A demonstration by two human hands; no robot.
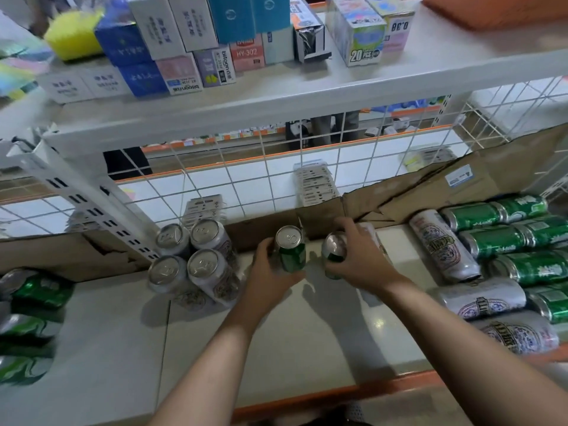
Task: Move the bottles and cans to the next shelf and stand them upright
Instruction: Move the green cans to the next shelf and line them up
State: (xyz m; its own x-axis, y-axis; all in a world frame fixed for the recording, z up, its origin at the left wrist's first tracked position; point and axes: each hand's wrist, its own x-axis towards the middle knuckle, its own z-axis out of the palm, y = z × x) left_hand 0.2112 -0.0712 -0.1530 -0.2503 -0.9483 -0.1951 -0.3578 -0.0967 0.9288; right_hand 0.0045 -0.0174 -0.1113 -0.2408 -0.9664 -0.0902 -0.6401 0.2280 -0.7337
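Observation:
My left hand (pixel 270 272) grips a green can (pixel 290 250) that stands upright near the back of the white shelf (pixel 276 348). Just to its right, my right hand (pixel 359 259) holds a second green can (pixel 333 253), tilted, its silver end facing me. Several silver cans (pixel 196 259) stand upright in a cluster to the left of my hands. On the right, green cans (pixel 498 238) and silver patterned cans (pixel 445 244) lie on their sides in a pile.
Green cans (pixel 27 318) lie blurred at the far left. Brown cardboard (pixel 430 192) lines the shelf's back below a white wire grid (pixel 261 176). A slotted white upright (pixel 92 207) stands left of the cluster. The upper shelf (pixel 276 87) carries small boxes.

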